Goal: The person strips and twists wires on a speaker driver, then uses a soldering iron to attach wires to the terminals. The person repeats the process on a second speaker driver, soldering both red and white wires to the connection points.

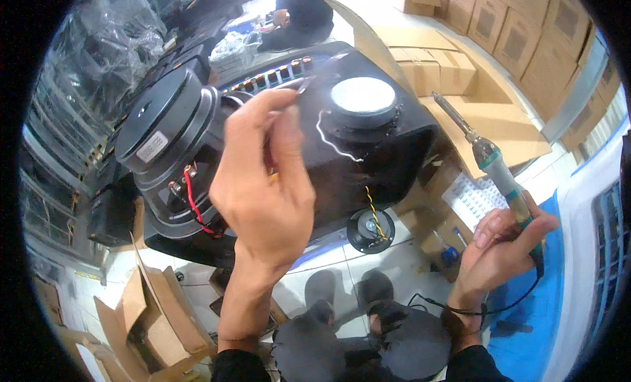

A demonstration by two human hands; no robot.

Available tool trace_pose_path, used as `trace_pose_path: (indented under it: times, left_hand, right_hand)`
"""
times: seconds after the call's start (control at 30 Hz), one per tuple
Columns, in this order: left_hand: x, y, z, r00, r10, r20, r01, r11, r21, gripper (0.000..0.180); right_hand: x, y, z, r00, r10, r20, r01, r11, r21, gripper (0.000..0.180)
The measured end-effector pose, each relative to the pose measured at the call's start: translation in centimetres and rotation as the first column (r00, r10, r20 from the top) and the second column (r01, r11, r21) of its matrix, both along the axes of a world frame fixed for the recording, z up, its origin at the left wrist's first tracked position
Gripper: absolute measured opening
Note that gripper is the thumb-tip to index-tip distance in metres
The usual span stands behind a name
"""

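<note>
My R hand (503, 244) clamps soldering iron (488, 155) by handle (505, 181), prob. avoiding heat; can't tell if L hand (266, 185) is pinching.

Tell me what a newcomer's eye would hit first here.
Probably the big black speaker driver at the left of the black cabinet, a red wire beside its lower part. Next, the pale-topped round driver near the cabinet's right end. Then the soldering iron in the right hand, tip up and leftward, with the left hand over the cabinet.
</note>
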State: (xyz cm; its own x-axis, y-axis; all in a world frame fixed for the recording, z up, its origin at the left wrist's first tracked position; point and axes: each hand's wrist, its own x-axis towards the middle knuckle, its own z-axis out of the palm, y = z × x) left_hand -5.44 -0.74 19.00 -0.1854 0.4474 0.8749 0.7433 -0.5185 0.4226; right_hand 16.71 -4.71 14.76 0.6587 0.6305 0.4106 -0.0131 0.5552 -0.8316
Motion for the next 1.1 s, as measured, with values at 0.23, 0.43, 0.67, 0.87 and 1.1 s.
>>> trace_pose_path:
  times: [0.23,0.43,0.67,0.87,1.1]
  left_hand:
    - [0.1,-0.2,0.1,1.0,-0.026,0.016,0.026,0.999,-0.04,0.022]
    - [2.0,-1.2,-1.0,0.995,0.085,-0.057,-0.091,0.989,-0.114,0.022]
    - [3.3,-0.9,0.5,0.995,0.096,0.026,-0.094,0.995,-0.045,0.022]
    - [3.5,-0.4,2.5,0.994,0.072,0.077,-0.055,0.976,-0.212,0.024]
    - [3.1,1.0,3.6,0.99,-0.051,0.13,0.096,0.922,-0.374,0.035]
  right_hand:
    - [1.7,-3.2,-3.4,0.995,-0.099,-0.006,0.1,0.992,0.071,0.068]
    - [2.2,-5.1,-6.0,0.993,-0.12,0.007,0.12,0.992,-0.025,0.07]
    - [2.9,-4.0,-7.4,0.982,-0.189,-0.029,0.19,0.979,0.072,0.063]
    - [3.4,-4.2,-8.6,0.916,-0.307,-0.259,0.309,0.951,-0.035,0.06]
    - [3.6,-4.3,-9.1,0.903,-0.293,-0.314,0.296,0.954,-0.039,0.064]
